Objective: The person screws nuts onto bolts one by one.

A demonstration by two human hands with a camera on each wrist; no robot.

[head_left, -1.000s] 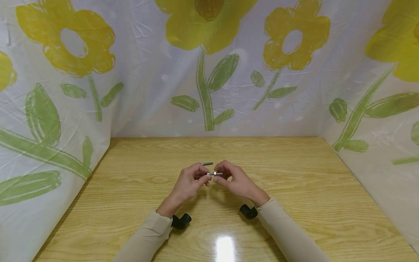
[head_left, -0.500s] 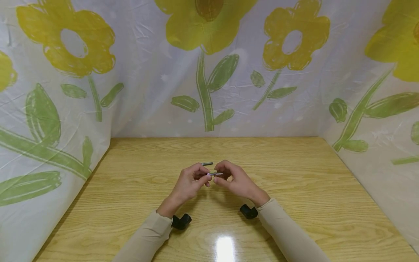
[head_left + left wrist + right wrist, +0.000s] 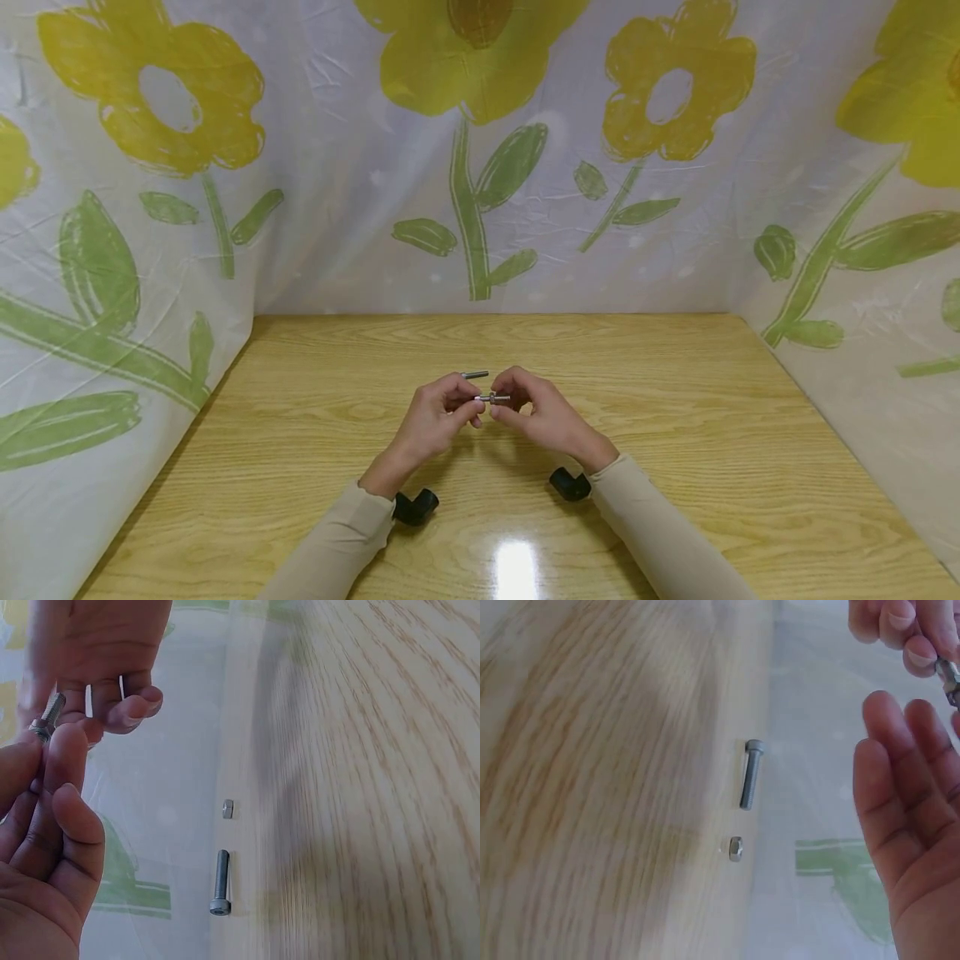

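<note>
My left hand point(image 3: 433, 421) pinches a small metal bolt point(image 3: 54, 709) between thumb and fingers, its threaded end pointing right. A hex nut point(image 3: 492, 398) sits on the thread, partway along. My right hand point(image 3: 553, 417) is around the nut end, thumb and forefinger apart on either side of it, with a gap showing. In the right wrist view its other fingers point(image 3: 900, 761) are relaxed and nearly straight. The bolt's head is hidden in my left fingers. On the table lie a loose socket-head bolt point(image 3: 222, 877) and a loose nut point(image 3: 736, 849); my right hand hides that nut in the head view.
The wood-grain table point(image 3: 675, 400) is bordered by a white cloth point(image 3: 337, 208) with yellow flowers at the back and sides. Black curved pieces point(image 3: 417, 507) stick out at both wrists. A bright reflection lies on the table near the front.
The nut on the held bolt looks turned, showing differently in each frame. Both hands stay in place, and the loose bolt has not moved.
</note>
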